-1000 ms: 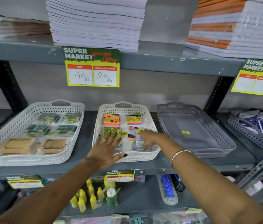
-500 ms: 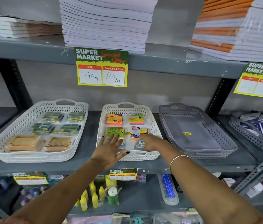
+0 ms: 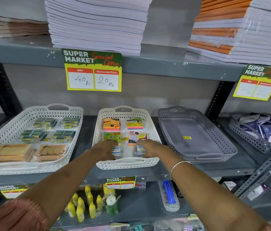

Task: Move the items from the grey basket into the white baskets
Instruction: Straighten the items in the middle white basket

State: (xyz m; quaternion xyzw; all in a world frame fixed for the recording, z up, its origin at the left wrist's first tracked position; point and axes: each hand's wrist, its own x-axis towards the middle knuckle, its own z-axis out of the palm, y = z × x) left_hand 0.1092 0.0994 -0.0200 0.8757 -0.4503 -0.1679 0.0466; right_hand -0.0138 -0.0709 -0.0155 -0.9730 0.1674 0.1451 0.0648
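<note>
The grey basket (image 3: 169, 129) stands on the shelf at the right, with only a yellow sticker (image 3: 187, 137) on its floor. Beside it, the middle white basket (image 3: 126, 164) holds sticky-note packs (image 3: 111, 124) in two rows, with two small clear boxes in its front row. My left hand (image 3: 104, 149) is inside this basket, fingers closed on the left clear box (image 3: 117, 151). My right hand (image 3: 149, 148) grips the right clear box (image 3: 139, 149). The left white basket (image 3: 23, 169) holds eraser packs and wooden pieces.
A shelf above carries stacks of notebooks (image 3: 96, 24) and a price sign (image 3: 92, 70) hangs from its edge. Another grey basket (image 3: 248, 139) with dark packets sits at the far right. Below are yellow bottles (image 3: 81, 207) and a metal upright (image 3: 264, 165).
My left hand, spread open above the basket's front rim before, has dropped into the basket and closed on the left clear box. My right hand has stayed on the right box.
</note>
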